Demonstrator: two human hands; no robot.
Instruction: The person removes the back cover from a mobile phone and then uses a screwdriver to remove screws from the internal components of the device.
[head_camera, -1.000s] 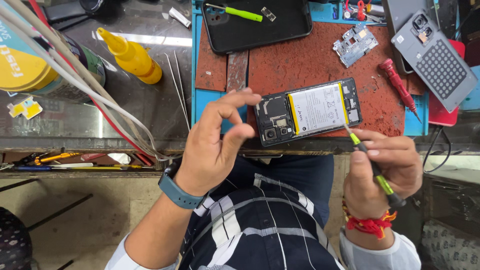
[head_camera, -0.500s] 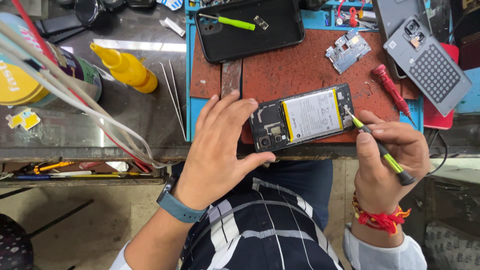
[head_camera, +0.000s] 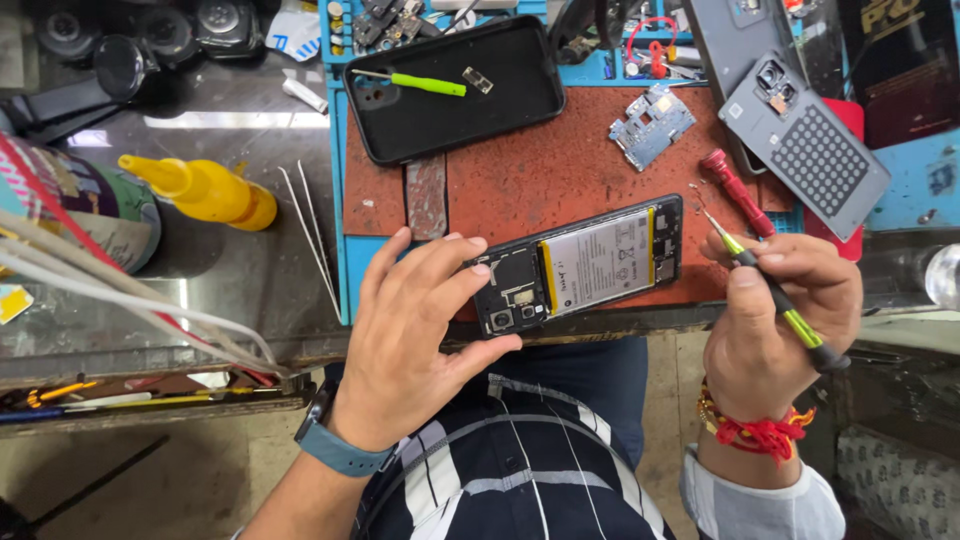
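Observation:
An opened phone (head_camera: 585, 268) with its back off lies on the red work mat (head_camera: 560, 185), white battery showing. My left hand (head_camera: 415, 330) grips the phone's left end, thumb under the near edge and fingers on top. My right hand (head_camera: 775, 315) holds a green-handled screwdriver (head_camera: 775, 295), its tip just off the phone's right end, pointing up and left. A red screwdriver (head_camera: 735, 190) lies just beyond that tip.
A black phone case (head_camera: 455, 95) with a second green tool on it sits at the back. A loose circuit board (head_camera: 652, 125) and a grey back cover (head_camera: 805, 150) lie to the right. A yellow squeeze bottle (head_camera: 205, 190), tweezers and cables occupy the left bench.
My right hand lifted the screwdriver tip away from the phone's right end and moved slightly right. My left hand kept its hold on the phone.

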